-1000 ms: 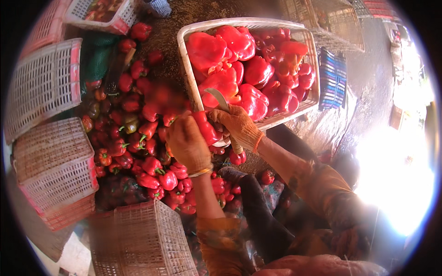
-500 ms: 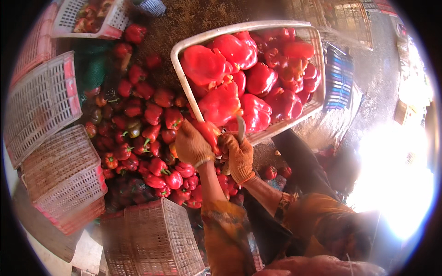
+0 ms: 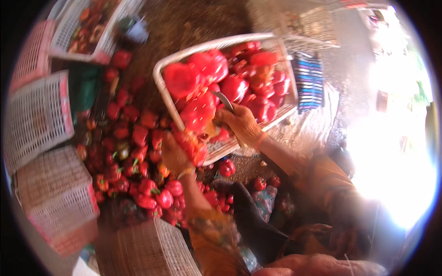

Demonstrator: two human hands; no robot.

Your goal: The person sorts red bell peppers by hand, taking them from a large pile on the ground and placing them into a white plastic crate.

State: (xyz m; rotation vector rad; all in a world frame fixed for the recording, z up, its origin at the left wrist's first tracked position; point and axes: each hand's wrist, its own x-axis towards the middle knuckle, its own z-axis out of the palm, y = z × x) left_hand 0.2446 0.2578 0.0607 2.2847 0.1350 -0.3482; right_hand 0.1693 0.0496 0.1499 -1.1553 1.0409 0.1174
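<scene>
My left hand [image 3: 175, 152], in an orange-brown knit glove, is closed on a red bell pepper [image 3: 197, 149] at the near left corner of a pale plastic crate [image 3: 162, 89]. Motion smears the pepper, and an opening seems to face right. My right hand [image 3: 243, 123], gloved alike, grips a small knife [image 3: 224, 100] over the crate's near side, its curved blade pointing up and left. A yellowish piece, perhaps a pepper core [image 3: 212, 130], shows beside the right fingers; whether they hold it I cannot tell. Large red peppers [image 3: 234, 87] fill much of the crate.
Whole red peppers [image 3: 140, 135] with a few green ones lie heaped on the ground at left. Slatted crates [image 3: 39, 119] stand along the left, another crate [image 3: 142, 248] at the near edge. A striped cloth item [image 3: 309, 83] lies right of the pepper crate.
My hands have moved apart: the right, with the knife, up over the crate, the left slightly down and left with the pepper. The whole view has shifted, with the crate now further left.
</scene>
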